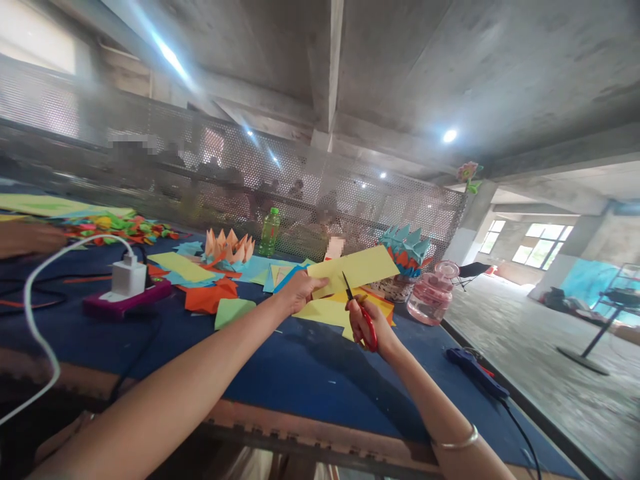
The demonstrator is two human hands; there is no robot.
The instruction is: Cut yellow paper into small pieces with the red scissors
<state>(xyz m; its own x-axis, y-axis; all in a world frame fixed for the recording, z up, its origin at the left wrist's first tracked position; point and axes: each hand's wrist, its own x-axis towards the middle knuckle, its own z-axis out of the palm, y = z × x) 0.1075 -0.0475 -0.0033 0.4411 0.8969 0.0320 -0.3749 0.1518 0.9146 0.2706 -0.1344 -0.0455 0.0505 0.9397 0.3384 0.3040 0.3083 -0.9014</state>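
Note:
My left hand (299,293) pinches the left end of a pale yellow sheet of paper (373,264), held up above the table. Red-handled scissors (369,328) are in my right hand (375,320), fingers wrapped round the handles. Their dark blades point up at the sheet's lower edge, near its middle. More yellow paper (320,312) and an orange piece lie on the table beneath my hands. Left of my left hand rest a green sheet (234,312) and a crumpled-looking orange-red sheet (210,297).
On the blue-covered table (280,373) stand a green bottle (270,233), a pink water jug (431,297), folded-paper pieces (230,248) and a purple power strip (127,298) with a white cable. A blue corded tool (477,373) lies near the right edge. Another person's hand (30,239) is at far left.

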